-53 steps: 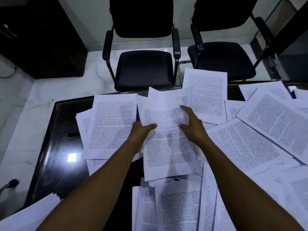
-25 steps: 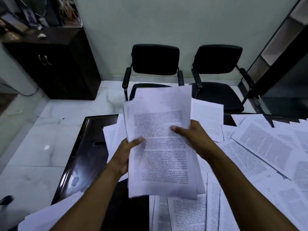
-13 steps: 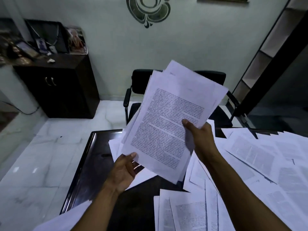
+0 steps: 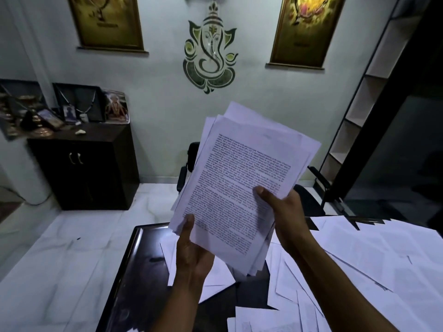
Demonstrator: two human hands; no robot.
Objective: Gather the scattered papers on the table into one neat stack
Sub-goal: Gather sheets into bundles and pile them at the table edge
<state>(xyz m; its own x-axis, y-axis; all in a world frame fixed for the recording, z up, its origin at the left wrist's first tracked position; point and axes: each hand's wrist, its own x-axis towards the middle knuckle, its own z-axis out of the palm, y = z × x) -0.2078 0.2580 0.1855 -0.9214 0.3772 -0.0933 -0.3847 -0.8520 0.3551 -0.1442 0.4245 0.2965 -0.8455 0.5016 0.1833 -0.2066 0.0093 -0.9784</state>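
A loose bundle of printed papers (image 4: pixel 239 183) is raised in the air above the dark table (image 4: pixel 136 271), tilted to the right with its edges uneven. My left hand (image 4: pixel 191 250) grips its lower left corner, thumb on the front sheet. My right hand (image 4: pixel 285 212) holds the right edge, thumb pressed on the printed page. More white sheets (image 4: pixel 359 259) lie scattered and overlapping on the table's right half, and a few sheets (image 4: pixel 213 279) lie under the bundle.
Two black armchairs (image 4: pixel 309 200) stand behind the table, mostly hidden by the bundle. A dark cabinet (image 4: pixel 84 168) with framed pictures and small objects stands at the left wall. A shelf unit (image 4: pixel 359 111) rises at the right. The floor (image 4: pixel 60 248) is pale marble.
Both hands lifted the bundle off the table and raised it upright, tilting it to the right. My view rose from the tabletop toward the wall.
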